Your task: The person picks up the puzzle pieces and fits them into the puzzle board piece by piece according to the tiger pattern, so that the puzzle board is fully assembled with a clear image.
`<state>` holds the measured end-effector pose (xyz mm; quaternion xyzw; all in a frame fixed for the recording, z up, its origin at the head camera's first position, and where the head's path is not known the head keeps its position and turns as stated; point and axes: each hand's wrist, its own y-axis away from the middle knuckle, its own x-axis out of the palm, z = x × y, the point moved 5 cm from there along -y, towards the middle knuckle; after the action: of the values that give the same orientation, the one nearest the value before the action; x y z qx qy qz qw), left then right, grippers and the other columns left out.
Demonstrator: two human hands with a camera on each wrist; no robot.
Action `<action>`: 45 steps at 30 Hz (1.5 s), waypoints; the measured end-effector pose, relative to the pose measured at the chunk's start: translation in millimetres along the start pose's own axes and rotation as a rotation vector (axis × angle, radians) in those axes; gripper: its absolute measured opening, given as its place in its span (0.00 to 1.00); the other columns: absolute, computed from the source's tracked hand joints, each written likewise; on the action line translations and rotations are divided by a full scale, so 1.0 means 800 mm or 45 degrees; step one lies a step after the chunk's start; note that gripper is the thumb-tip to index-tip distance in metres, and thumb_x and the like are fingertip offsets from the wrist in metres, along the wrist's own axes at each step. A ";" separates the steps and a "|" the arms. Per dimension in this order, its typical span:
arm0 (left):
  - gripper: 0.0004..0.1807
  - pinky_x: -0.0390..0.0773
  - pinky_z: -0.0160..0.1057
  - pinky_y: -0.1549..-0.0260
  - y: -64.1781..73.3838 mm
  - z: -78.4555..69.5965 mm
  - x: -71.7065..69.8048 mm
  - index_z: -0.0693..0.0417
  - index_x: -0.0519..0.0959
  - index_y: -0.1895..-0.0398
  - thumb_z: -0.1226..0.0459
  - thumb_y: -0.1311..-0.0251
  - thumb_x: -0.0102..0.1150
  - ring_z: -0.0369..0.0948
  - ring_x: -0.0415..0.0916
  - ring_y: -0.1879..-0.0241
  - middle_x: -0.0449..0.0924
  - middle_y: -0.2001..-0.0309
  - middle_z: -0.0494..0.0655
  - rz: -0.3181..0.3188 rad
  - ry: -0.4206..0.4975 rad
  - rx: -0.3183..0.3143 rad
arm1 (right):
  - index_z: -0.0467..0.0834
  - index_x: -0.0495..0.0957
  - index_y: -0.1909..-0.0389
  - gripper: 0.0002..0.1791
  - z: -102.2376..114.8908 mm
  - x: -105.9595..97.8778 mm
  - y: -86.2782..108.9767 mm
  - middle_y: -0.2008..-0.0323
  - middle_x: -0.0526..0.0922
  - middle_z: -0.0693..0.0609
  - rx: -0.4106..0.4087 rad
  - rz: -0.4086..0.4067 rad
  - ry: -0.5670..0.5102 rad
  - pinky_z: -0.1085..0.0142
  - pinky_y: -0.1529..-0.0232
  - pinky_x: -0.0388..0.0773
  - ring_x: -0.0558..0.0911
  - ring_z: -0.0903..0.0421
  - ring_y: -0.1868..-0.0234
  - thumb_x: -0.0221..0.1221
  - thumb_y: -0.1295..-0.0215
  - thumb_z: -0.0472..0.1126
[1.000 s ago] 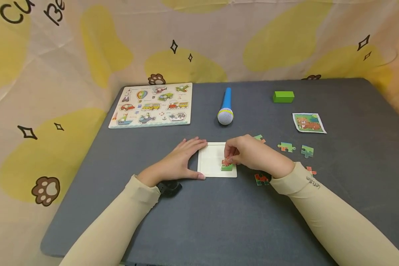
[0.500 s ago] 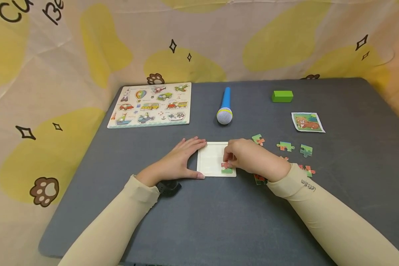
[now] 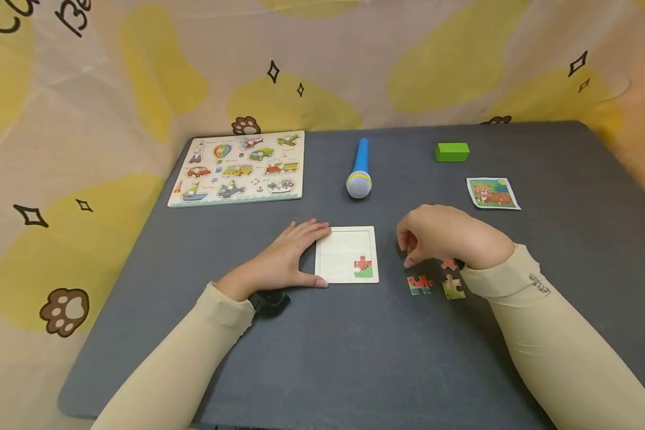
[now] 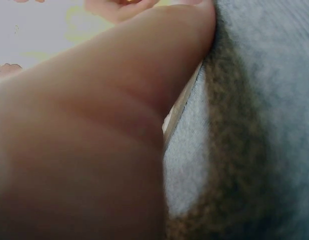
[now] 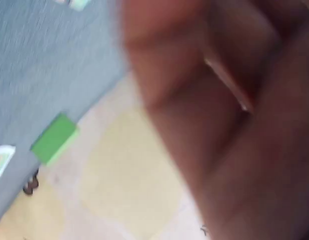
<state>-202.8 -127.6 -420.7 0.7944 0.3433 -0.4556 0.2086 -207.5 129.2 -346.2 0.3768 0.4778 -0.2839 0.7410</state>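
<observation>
A square white puzzle tray (image 3: pixel 335 257) lies on the table. One red and green puzzle piece (image 3: pixel 362 267) sits in its lower right corner. My left hand (image 3: pixel 282 257) steadies the tray's left side, fingers spread at the top edge and thumb at the bottom. To the right of the tray, my right hand (image 3: pixel 446 236) pinches a puzzle piece, mostly hidden by the fingers; a sliver of green shows between them. In the right wrist view the curled fingers (image 5: pixel 169 65) are blurred around a thin edge. Loose puzzle pieces (image 3: pixel 420 285) lie below that hand.
Behind the tray lie a vehicle board (image 3: pixel 239 170) at left and a blue toy microphone (image 3: pixel 359 170). A green block (image 3: pixel 452 152) and a small tiger picture card (image 3: pixel 493 193) are at the right. Patterned cloth (image 3: pixel 322 60) borders the table's back.
My right hand has let go of the piece in the tray's corner and moved right to the loose pieces, where it grips another. My left hand has stayed on the tray.
</observation>
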 end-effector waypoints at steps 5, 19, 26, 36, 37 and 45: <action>0.58 0.34 0.53 0.20 0.001 0.000 -0.001 0.55 0.58 0.17 0.46 0.45 0.79 0.47 0.41 0.17 0.55 0.18 0.49 0.014 0.008 -0.012 | 0.54 0.81 0.75 0.18 0.000 0.006 0.007 0.76 0.79 0.61 0.014 0.126 0.108 0.52 0.57 0.71 0.76 0.59 0.78 0.83 0.53 0.52; 0.57 0.35 0.54 0.21 0.000 0.000 -0.001 0.55 0.58 0.17 0.45 0.45 0.79 0.47 0.41 0.17 0.56 0.19 0.49 0.003 -0.002 0.004 | 0.56 0.83 0.87 0.17 0.012 0.037 -0.001 0.87 0.80 0.63 0.066 0.371 0.233 0.58 0.61 0.78 0.79 0.63 0.70 0.85 0.57 0.47; 0.57 0.35 0.55 0.21 0.001 0.001 0.000 0.54 0.58 0.17 0.45 0.44 0.78 0.47 0.41 0.17 0.55 0.18 0.48 0.004 -0.005 0.003 | 0.54 0.81 0.86 0.18 0.013 0.037 -0.001 0.87 0.80 0.62 0.027 0.354 0.175 0.60 0.69 0.77 0.79 0.64 0.75 0.84 0.57 0.44; 0.57 0.35 0.55 0.21 0.001 0.002 0.001 0.55 0.58 0.17 0.45 0.44 0.79 0.48 0.42 0.17 0.55 0.18 0.49 0.003 -0.008 0.006 | 0.51 0.82 0.68 0.11 0.016 0.023 0.001 0.75 0.78 0.59 -0.147 0.279 -0.014 0.63 0.70 0.74 0.77 0.61 0.74 0.76 0.40 0.37; 0.57 0.35 0.55 0.21 0.001 0.002 0.000 0.55 0.58 0.17 0.46 0.44 0.79 0.47 0.41 0.17 0.55 0.18 0.49 0.003 -0.007 0.003 | 0.51 0.83 0.66 0.09 0.017 0.020 0.000 0.74 0.78 0.59 -0.167 0.238 -0.023 0.63 0.69 0.74 0.76 0.61 0.73 0.74 0.38 0.36; 0.57 0.34 0.54 0.21 0.000 0.003 0.001 0.54 0.58 0.17 0.45 0.43 0.78 0.46 0.41 0.17 0.54 0.18 0.47 0.006 -0.003 0.003 | 0.48 0.76 0.71 0.14 0.020 0.001 -0.013 0.75 0.74 0.55 -0.173 -0.237 -0.136 0.61 0.70 0.70 0.73 0.55 0.73 0.71 0.37 0.31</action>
<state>-204.2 -128.8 -422.3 0.7950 0.3406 -0.4564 0.2090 -207.3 109.9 -345.6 0.2643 0.4887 -0.3380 0.7596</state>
